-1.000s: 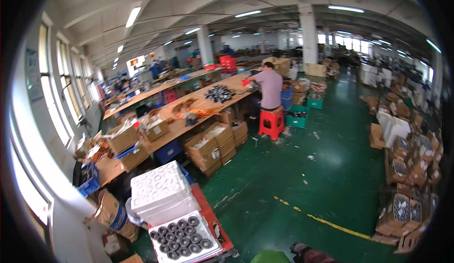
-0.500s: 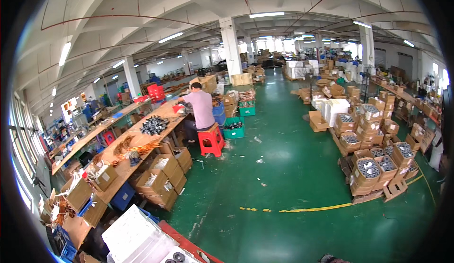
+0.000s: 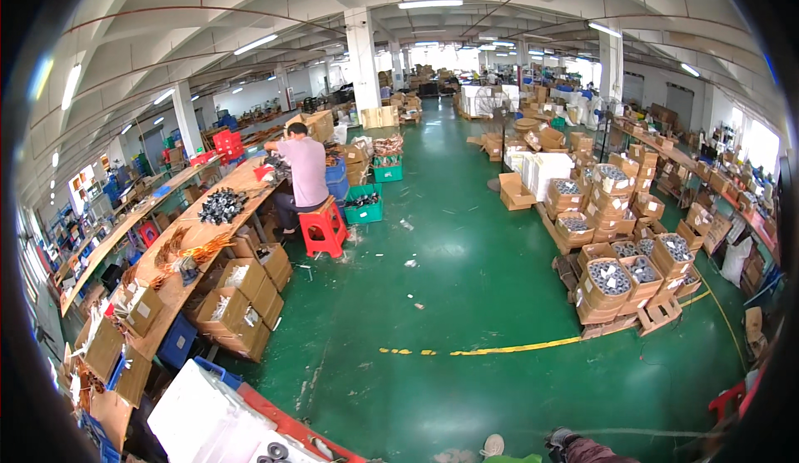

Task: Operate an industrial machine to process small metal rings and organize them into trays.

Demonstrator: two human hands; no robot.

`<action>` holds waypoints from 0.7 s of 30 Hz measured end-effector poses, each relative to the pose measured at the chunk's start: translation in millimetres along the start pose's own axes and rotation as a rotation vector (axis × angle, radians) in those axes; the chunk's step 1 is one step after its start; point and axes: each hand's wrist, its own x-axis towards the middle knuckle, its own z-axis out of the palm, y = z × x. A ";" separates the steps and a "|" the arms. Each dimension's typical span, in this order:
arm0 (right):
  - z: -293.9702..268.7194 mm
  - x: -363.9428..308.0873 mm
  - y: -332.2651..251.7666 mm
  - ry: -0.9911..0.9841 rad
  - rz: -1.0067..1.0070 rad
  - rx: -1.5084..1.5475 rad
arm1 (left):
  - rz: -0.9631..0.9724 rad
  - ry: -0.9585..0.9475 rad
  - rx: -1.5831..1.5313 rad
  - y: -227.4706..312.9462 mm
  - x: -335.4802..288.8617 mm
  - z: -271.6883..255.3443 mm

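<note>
At the lower edge, right of the middle, a maroon sleeve ends in what looks like my right hand (image 3: 561, 439) in a dark glove, low over the green floor (image 3: 433, 297). Its fingers are too small and cut off to read, and nothing can be made out in it. Just left of it are the tip of a pale shoe (image 3: 493, 445) and a bit of green cloth (image 3: 513, 459). My left hand is out of view. White foam boxes (image 3: 204, 417) stand at the lower left, with black rings (image 3: 275, 453) on the white surface beside them.
A long wooden workbench (image 3: 158, 284) runs along the left, with black parts (image 3: 222, 206) piled on it. A person (image 3: 308, 172) sits there on a red stool (image 3: 323, 228). Cartons of grey round parts (image 3: 607, 284) stand on pallets at right, behind a yellow line (image 3: 516, 348).
The view has swung right and slightly down, so the scene sits further left. The maroon sleeve and the pale shoe tip have come into view at the lower edge.
</note>
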 end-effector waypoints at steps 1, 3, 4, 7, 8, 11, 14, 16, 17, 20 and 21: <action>6.0 1.4 36.1 0.156 -0.498 -0.396 | 0.024 -0.023 0.011 12.1 16.1 6.4; -10.6 20.6 -2.6 0.053 -0.304 -0.293 | -0.066 -0.002 0.050 14.7 10.1 16.8; -22.2 19.0 -0.8 0.023 -0.129 -0.112 | -0.075 -0.011 0.063 24.5 17.3 22.0; -58.8 11.9 17.7 0.038 0.174 0.191 | -0.079 -0.045 0.118 58.8 43.3 41.7; -68.5 12.8 25.1 0.049 0.212 0.229 | -0.087 -0.058 0.133 66.5 48.4 49.3; -97.0 18.6 50.4 0.075 0.268 0.294 | -0.106 -0.098 0.181 91.4 65.5 72.0; -117.9 20.5 73.9 0.097 0.311 0.332 | -0.115 -0.134 0.230 116.5 83.0 90.2; -129.8 20.4 87.6 0.107 0.324 0.347 | -0.101 -0.151 0.266 136.4 101.0 101.2; -137.1 21.0 94.9 0.116 0.333 0.358 | -0.088 -0.159 0.270 144.7 111.3 106.4; -148.2 22.5 111.2 0.141 0.349 0.379 | 0.441 0.211 0.456 183.2 154.4 98.5; -152.1 31.0 108.7 0.140 0.328 0.380 | 0.569 0.314 0.471 170.7 163.2 96.1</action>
